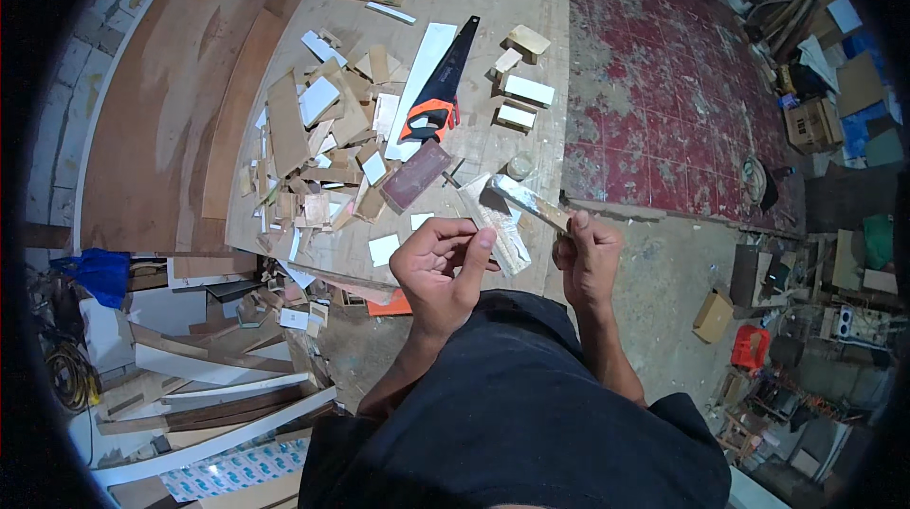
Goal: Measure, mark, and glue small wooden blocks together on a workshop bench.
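Observation:
My left hand (441,267) is raised near the table's front edge, palm turned up, with the fingers curled and the thumb close to them. Whatever it may pinch is too small to make out. My right hand (590,258) is closed around the near end of a flat wooden stick (536,201), whose far end is coated whitish and shiny. Between the hands lies a pale, worn strip (500,229) with whitish patches, with a small dark metal piece (455,172) by its far end. A small round container (519,165) stands just beyond the stick.
An orange-handled handsaw (441,92) lies over a white board (417,82). Left of it is a heap of wood offcuts (327,120); a reddish-brown block (417,174) sits nearer. Several small blocks (526,90) stand at right. Beyond the table edge is red tiled floor (654,82).

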A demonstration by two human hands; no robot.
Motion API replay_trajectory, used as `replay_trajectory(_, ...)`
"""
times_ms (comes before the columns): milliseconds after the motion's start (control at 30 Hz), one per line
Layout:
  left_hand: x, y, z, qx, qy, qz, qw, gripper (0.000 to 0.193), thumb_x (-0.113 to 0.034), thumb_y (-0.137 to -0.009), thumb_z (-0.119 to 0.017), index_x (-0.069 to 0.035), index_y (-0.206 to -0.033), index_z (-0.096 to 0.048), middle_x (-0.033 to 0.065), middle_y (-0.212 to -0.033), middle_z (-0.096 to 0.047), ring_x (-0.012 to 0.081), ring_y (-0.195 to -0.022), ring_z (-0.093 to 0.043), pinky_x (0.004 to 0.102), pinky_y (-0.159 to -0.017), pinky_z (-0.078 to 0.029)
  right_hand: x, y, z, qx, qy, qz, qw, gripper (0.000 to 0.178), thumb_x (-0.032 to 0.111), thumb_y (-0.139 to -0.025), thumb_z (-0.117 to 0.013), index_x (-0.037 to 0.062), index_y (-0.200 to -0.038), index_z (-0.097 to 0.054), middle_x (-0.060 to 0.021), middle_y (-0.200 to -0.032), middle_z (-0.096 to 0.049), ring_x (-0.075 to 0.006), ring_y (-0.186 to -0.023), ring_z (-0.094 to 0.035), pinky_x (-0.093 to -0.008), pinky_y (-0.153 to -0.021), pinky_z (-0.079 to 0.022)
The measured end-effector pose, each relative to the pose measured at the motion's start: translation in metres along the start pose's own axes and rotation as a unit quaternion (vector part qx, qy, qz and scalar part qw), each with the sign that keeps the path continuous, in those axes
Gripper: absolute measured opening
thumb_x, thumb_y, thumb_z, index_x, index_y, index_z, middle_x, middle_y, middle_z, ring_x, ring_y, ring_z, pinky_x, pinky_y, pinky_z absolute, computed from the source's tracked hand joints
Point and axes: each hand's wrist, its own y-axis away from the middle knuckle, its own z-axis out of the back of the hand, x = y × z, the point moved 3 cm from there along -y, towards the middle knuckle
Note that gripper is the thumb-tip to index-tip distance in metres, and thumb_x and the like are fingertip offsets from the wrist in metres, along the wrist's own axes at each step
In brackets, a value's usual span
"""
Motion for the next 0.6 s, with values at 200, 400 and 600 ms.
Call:
replay_trajectory(200, 0.008, -0.002, 0.005, 0.002, 0.024, -0.007, 1.000, 0.013, -0.001, -0.086, -0.066, 0.007, -0.085, -0.056, 0.0110, -0.073, -0.064, 0.0100, -0.063, -0.063, 0.0220, -0.053, -0.055, 0.009, 0.007, 0.000, -0.049, 0.028, -0.009, 0.998, 0.033, 0.025, -0.093, -0.063, -0.0035, -0.076, -0.067, -0.0044, -0.058, -0.056, -0.0085, -0.048, -0.048, -0.0230, -0.039, -0.033)
replay_trajectory(400, 0.004, -0.001, 0.001, 0.015, 0.017, -0.007, 1.000, 0.013, -0.001, -0.087, -0.065, 0.007, -0.085, -0.056, 0.0111, -0.072, -0.064, 0.0101, -0.064, -0.064, 0.0228, -0.055, -0.057, 0.008, 0.003, -0.008, -0.014, 0.123, 0.021, 0.992, 0.039, 0.030, -0.094, -0.061, -0.0019, -0.072, -0.064, -0.0058, -0.058, -0.057, -0.0101, -0.047, -0.049, -0.0235, -0.039, -0.033)
replay_trajectory(600, 0.012, -0.003, 0.005, 0.004, 0.033, -0.002, 0.999, 0.013, -0.002, -0.087, -0.065, 0.007, -0.085, -0.056, 0.0108, -0.072, -0.064, 0.0099, -0.063, -0.064, 0.0232, -0.055, -0.057, 0.005, 0.005, 0.011, -0.021, 0.160, 0.020, 0.987, 0.043, 0.033, -0.093, -0.062, -0.0037, -0.070, -0.064, -0.0068, -0.056, -0.057, -0.0106, -0.045, -0.049, -0.0231, -0.038, -0.032)
